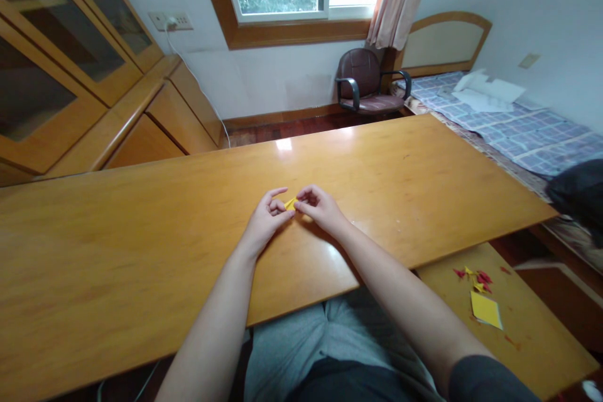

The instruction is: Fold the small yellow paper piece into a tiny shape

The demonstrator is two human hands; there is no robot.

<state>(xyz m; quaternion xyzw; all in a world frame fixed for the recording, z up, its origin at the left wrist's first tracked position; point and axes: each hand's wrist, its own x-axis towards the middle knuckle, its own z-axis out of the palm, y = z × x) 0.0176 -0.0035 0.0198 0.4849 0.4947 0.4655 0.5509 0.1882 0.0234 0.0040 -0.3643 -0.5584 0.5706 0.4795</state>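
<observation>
A small piece of folded yellow paper [291, 204] is held between my two hands above the middle of the wooden table [141, 251]. My left hand [269, 217] pinches its left side between thumb and fingers, with the index finger stretched out past it. On the other side, my right hand [320, 206] grips the paper's right edge with thumb and fingertips. The fingers partly cover the paper, so its full shape is hidden.
On a lower board [452, 301] at the right lie a stack of yellow square paper [486, 309] and several small red and yellow folded pieces [481, 279]. Beyond the table stand a brown armchair [362, 78], a bed [532, 132] and a glass-door cabinet [101, 100].
</observation>
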